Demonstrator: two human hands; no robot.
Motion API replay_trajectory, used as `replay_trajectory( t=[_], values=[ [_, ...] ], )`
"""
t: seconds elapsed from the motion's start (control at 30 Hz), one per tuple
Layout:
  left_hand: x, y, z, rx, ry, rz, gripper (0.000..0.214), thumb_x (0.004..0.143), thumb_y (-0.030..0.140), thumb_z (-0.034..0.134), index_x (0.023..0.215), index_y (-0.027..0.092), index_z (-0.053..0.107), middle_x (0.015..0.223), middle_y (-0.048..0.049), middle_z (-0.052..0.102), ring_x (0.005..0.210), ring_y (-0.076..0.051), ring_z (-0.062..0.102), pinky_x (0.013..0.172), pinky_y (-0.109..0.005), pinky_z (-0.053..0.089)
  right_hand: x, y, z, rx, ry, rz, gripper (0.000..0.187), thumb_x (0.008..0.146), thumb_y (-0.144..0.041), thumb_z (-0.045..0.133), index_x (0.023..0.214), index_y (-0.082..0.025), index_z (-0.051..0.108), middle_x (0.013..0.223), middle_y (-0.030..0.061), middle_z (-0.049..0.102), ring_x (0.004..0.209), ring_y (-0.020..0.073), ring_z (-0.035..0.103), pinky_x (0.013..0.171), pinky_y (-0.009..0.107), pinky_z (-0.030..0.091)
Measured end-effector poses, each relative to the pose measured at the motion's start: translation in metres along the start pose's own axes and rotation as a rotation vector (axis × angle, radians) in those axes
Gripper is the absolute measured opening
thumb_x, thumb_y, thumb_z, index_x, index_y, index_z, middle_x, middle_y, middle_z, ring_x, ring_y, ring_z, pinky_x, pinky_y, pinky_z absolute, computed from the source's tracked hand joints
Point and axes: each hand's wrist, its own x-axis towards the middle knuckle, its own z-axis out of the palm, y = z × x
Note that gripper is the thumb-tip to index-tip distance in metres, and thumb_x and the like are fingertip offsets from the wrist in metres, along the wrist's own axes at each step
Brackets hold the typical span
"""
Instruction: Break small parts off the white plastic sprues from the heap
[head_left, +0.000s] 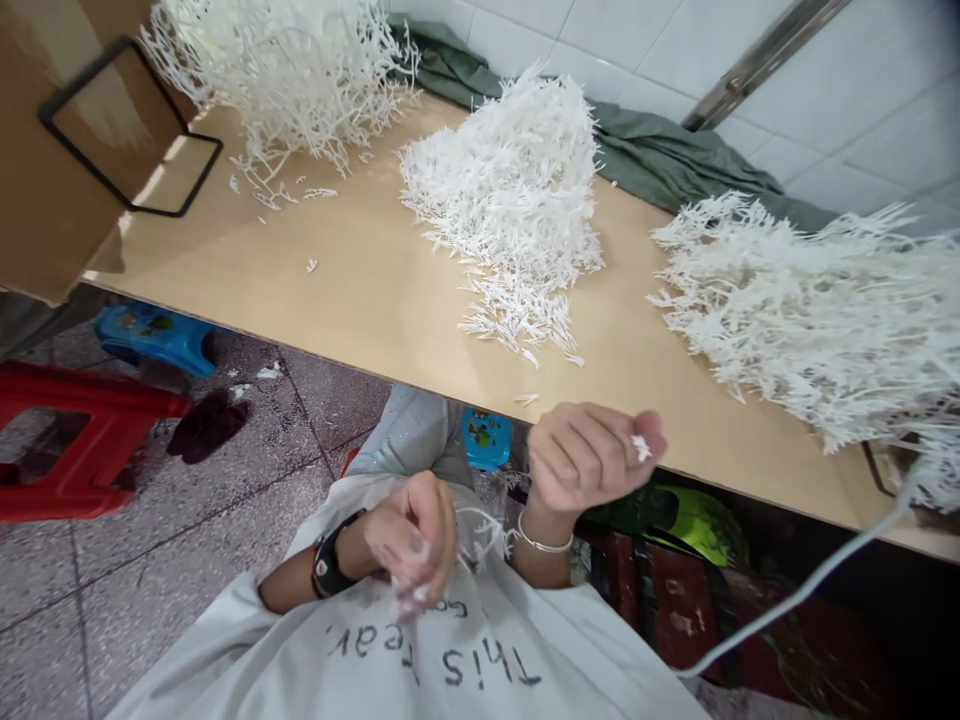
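Note:
My right hand (589,458), with a silver bangle at the wrist, is closed just off the table's front edge. A small white plastic piece (640,447) shows between its thumb and forefinger. Lower and to the left, my left hand (414,540), wearing a black wristband, is pinched in front of my shirt and slightly blurred. A thin white branched strand (486,535) comes out from behind it towards my right wrist; its far part is hidden by the fingers. Ahead lies a heap of small white pieces (517,180) on the table (345,290).
Tangled white branched strands (300,70) are piled at the back left, and another white heap (817,310) at the right. A black metal frame (202,175) stands by cardboard (45,200). Green cloth (660,150) lies along the wall. A red stool (82,430) is at the left; a white cord (810,590) hangs right.

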Motion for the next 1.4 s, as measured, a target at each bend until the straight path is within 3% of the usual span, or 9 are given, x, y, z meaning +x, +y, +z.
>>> replay_trajectory(
  t=[0.1,0.2,0.4,0.57,0.73,0.83,1.03,1.17,1.4],
  values=[
    [-0.002,0.009,0.002,-0.038,0.005,0.048,0.034,0.081,0.042,0.066,0.061,0.014,0.072,0.059,-0.0086,0.066,0.030,-0.003,0.038,0.029,-0.017,0.026,0.008,-0.026,0.002,-0.443,0.231,-0.336,0.050,0.096,-0.038,0.042,0.050,-0.020,0.032,0.034,-0.0085,0.022,0.025,0.0051,0.021,0.030,0.019,0.018],
    [-0.002,0.020,-0.003,0.018,0.291,0.153,0.022,0.086,0.031,0.063,0.075,0.018,0.077,0.077,-0.0060,0.068,0.040,-0.001,0.041,0.035,-0.015,0.027,0.028,-0.044,-0.012,-1.110,0.397,-0.488,0.031,0.090,-0.036,0.054,0.064,-0.021,0.048,0.052,-0.0044,0.040,0.043,0.0093,0.040,0.042,0.023,0.030],
    [0.004,0.023,-0.015,0.137,0.709,0.241,0.020,0.082,0.033,0.068,0.071,0.018,0.075,0.086,-0.0018,0.062,0.047,-0.001,0.037,0.044,-0.018,0.030,0.088,-0.037,-0.082,-1.981,0.207,0.056,0.015,0.079,-0.027,0.062,0.088,-0.016,0.056,0.080,0.0077,0.061,0.079,0.0240,0.056,0.079,0.044,0.044],
    [0.011,0.027,-0.018,0.057,0.828,0.274,0.023,0.079,0.037,0.071,0.070,0.015,0.071,0.073,0.0014,0.055,0.047,-0.002,0.033,0.048,-0.017,0.033,0.059,-0.049,-0.078,-1.541,0.068,0.113,0.017,0.088,-0.034,0.056,0.084,-0.017,0.061,0.080,0.0049,0.066,0.070,0.0158,0.058,0.069,0.031,0.048],
    [0.014,0.040,-0.016,-0.045,0.806,0.262,0.025,0.077,0.039,0.073,0.069,0.016,0.070,0.055,0.0046,0.042,0.044,-0.003,0.029,0.047,-0.018,0.031,0.036,-0.053,-0.074,-0.872,-0.457,0.855,0.036,0.086,-0.049,0.058,0.078,-0.016,0.066,0.067,0.0029,0.067,0.054,0.0102,0.060,0.050,0.021,0.047],
    [0.015,0.050,-0.010,-0.085,0.776,0.265,0.026,0.080,0.042,0.070,0.071,0.017,0.071,0.051,0.0057,0.038,0.043,-0.003,0.029,0.047,-0.017,0.033,0.055,-0.033,-0.087,-0.803,-0.191,0.825,0.040,0.086,-0.054,0.055,0.081,-0.015,0.064,0.069,0.0027,0.066,0.048,0.0083,0.058,0.043,0.020,0.043],
    [0.033,0.070,0.009,-0.063,0.696,0.279,0.028,0.083,0.042,0.065,0.074,0.016,0.072,0.071,0.0015,0.057,0.044,-0.001,0.037,0.048,-0.016,0.039,0.083,-0.016,-0.090,-0.976,0.122,0.287,0.036,0.082,-0.053,0.062,0.088,-0.018,0.060,0.079,0.0024,0.065,0.051,0.0081,0.054,0.053,0.024,0.048],
    [0.052,0.082,0.012,-0.108,0.572,0.290,0.027,0.087,0.039,0.059,0.078,0.017,0.072,0.063,0.0019,0.052,0.048,-0.004,0.040,0.054,-0.018,0.044,0.061,-0.016,-0.111,-1.411,0.484,-0.020,0.042,0.085,-0.057,0.052,0.098,-0.018,0.059,0.100,0.0105,0.065,0.094,0.0217,0.061,0.087,0.041,0.050],
    [0.070,0.101,0.013,-0.034,0.419,0.353,0.024,0.090,0.028,0.050,0.094,0.020,0.073,0.103,-0.0033,0.068,0.077,-0.013,0.063,0.079,-0.028,0.054,0.046,0.025,-0.117,-1.245,0.642,0.146,0.062,0.086,-0.063,0.046,0.129,-0.018,0.045,0.141,0.0188,0.044,0.135,0.0277,0.039,0.112,0.051,0.030]
  ],
)
